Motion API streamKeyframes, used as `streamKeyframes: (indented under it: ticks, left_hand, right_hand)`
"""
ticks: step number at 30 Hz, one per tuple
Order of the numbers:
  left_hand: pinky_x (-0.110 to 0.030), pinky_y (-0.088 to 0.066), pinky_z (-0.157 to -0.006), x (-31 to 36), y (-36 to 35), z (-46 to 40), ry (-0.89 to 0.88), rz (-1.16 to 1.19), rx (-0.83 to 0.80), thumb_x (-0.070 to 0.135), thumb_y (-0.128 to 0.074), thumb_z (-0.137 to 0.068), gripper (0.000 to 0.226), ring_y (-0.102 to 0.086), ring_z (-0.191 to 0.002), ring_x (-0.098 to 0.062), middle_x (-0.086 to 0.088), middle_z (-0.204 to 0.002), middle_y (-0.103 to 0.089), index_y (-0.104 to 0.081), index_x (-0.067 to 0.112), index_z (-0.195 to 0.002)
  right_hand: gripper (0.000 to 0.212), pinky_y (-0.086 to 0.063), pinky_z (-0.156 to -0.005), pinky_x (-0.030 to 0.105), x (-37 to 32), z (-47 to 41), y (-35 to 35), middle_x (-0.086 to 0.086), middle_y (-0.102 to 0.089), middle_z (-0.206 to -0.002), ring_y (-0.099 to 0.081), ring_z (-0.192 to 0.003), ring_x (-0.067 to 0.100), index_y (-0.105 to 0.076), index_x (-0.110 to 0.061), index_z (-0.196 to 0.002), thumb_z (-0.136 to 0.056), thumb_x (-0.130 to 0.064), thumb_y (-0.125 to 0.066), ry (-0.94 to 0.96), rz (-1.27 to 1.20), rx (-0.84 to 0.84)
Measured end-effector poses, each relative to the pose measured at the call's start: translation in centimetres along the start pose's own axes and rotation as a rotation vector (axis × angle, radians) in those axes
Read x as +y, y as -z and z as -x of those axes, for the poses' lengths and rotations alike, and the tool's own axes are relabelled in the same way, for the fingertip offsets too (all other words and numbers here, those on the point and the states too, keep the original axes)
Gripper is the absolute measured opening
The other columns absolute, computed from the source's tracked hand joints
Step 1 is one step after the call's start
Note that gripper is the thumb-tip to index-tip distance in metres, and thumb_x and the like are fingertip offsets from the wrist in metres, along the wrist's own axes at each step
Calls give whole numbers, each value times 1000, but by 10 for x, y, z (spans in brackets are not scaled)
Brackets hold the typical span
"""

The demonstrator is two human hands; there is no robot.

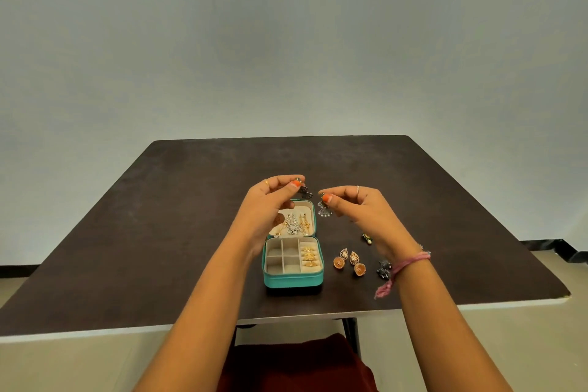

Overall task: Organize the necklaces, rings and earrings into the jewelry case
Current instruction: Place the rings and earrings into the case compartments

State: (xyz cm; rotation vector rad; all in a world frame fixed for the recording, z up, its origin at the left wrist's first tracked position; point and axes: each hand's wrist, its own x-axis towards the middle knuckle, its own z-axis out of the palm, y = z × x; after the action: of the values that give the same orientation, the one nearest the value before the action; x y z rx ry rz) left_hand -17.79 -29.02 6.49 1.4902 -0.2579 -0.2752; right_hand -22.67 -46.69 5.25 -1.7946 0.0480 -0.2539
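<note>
A teal jewelry case [292, 277] lies open on the dark table [159, 216]. Necklaces [294, 224] hang in its raised lid. Gold rings [309, 256] fill the right slot of its tray. My left hand [270, 200] hovers above the lid and pinches a dark silver earring [304, 191]. My right hand [359, 207] is just to its right and pinches a matching silver fan earring [324, 208], which dangles beside the lid. On the table right of the case lie a pair of gold jhumka earrings [350, 261], a dark earring pair [384, 268] and a small green earring [367, 238].
The table's near edge [127, 331] runs just below the case. A dark red garment [296, 363] shows under the table. A pink thread band [404, 267] wraps my right wrist.
</note>
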Motion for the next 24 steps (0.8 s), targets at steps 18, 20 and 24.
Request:
streamKeyframes:
  ticks: [18, 20, 24]
  left_hand:
    - [-25, -57, -72, -30, 37, 19, 129, 124, 39, 15, -64, -87, 20, -70, -84, -12, -6, -93, -75, -70, 7, -105]
    - [-28, -58, -76, -33, 43, 22, 148, 104, 25, 11, -64, -87, 18, -71, -87, -14, -7, -94, -75, -70, 7, -103]
    - [-25, -59, -70, -37, 54, 27, 187, 62, 35, 7, -64, -86, 14, -70, -80, -12, -8, -90, -75, -72, 8, -97]
  right_hand:
    - [15, -50, -58, 19, 5, 13, -56, 3, -73, -92, -68, -76, 5, -70, -13, -101, -90, -9, -61, -229, -374, 70]
    - [15, -50, -58, 19, 9, 15, -63, 3, -73, -90, -67, -75, 5, -71, -13, -100, -89, -8, -62, -249, -399, 65]
    - [15, -50, -58, 18, 19, 22, -72, 9, -72, -97, -63, -78, 8, -72, -15, -99, -88, -9, -65, -253, -345, 45]
